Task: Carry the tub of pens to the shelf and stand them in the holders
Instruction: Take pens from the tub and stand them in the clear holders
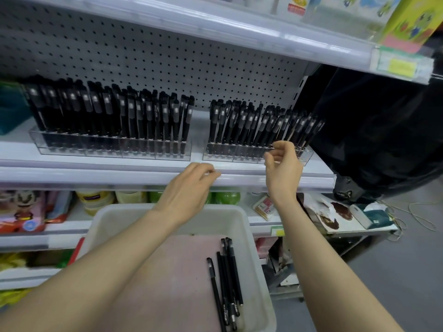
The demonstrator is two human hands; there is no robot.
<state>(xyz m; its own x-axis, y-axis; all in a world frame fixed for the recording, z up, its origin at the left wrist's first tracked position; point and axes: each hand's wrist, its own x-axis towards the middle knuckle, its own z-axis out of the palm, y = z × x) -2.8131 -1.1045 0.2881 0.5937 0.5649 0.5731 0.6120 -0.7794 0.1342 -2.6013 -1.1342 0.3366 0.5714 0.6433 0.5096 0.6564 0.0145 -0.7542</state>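
Loose pens (226,283) are seen in the white tub (254,238) below the shelf (96,170), its edge touched by the loosely curled left hand (189,185), the right hand (284,162) held, apparently empty, at a holder (220,154).

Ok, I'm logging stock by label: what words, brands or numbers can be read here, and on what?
Nothing here reads clearly.
Tub pens: pale barrel print, too small.
Holder pens: grey labels, blurred.
Yellow shelf tag: blurred.
Top-shelf box: red print, blurred.
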